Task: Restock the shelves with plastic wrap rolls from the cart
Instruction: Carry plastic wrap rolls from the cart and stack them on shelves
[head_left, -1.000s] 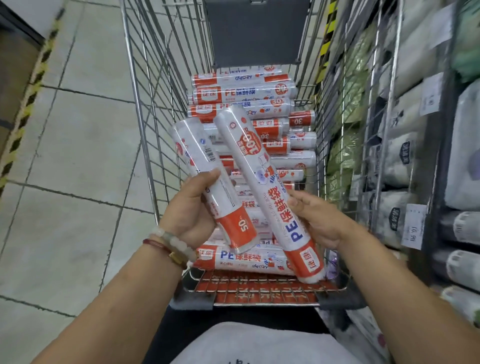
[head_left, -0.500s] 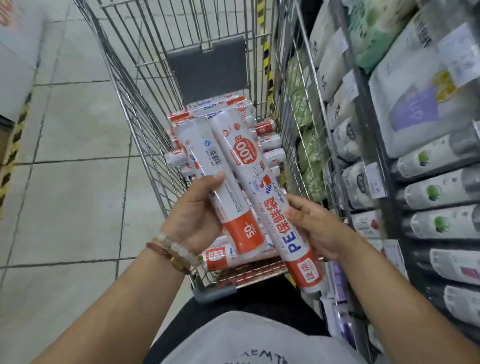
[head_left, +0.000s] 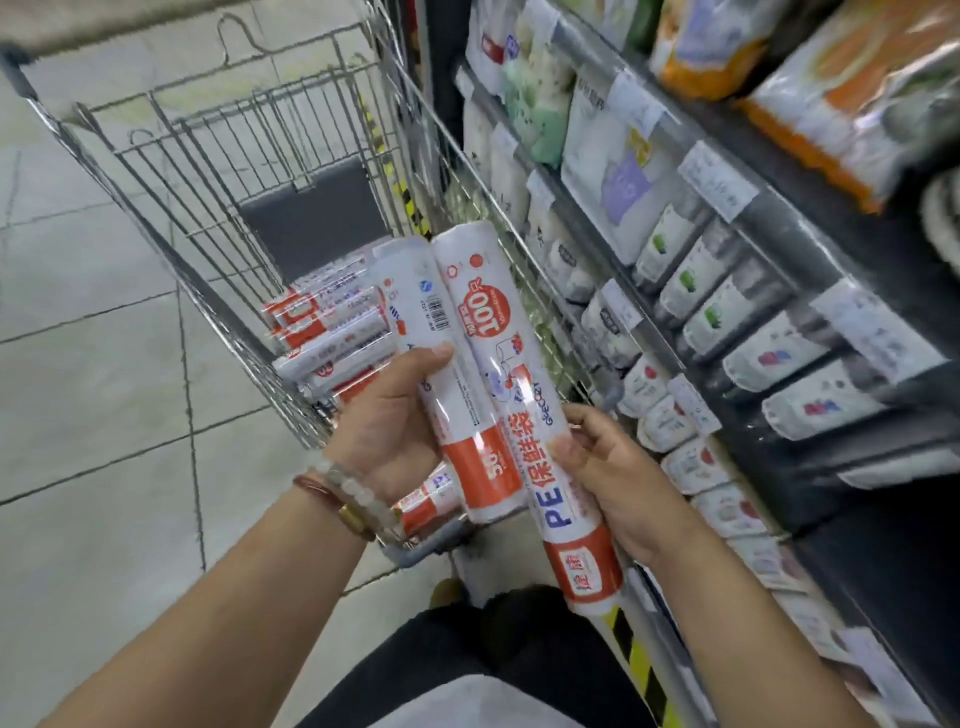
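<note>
A: Item one, your left hand (head_left: 387, 421). State?

B: Left grip is wrapped round the shorter roll (head_left: 441, 374), thumb across the front and fingers behind. The orange end marked 50 hangs below the grip; the barcode end points up and away from it.

A: Item two, your right hand (head_left: 610, 470).

B: Right grip holds the longer roll (head_left: 511, 395), the one marked 100 and PE, by its lower half. Its orange cap sits below the grip, and the roll lies touching the shorter one along its side.

A: Change since a second ago?

B: Your view has swung from the cart (head_left: 218, 171) toward the shelves (head_left: 769, 244). Both rolls were held over the basket; now they are lifted clear of it, just left of the shelf fronts. Your grips have not altered. The remaining rolls (head_left: 327, 332) in the cart lie beyond your left grip, lower down.

A: Meaning for the job?

B: Picking up looks done for this pair; placing is likely next. Packed rows of similar rolls sit right of your right grip, so you will probably need to find a gap. I cannot tell which row matches.
</note>
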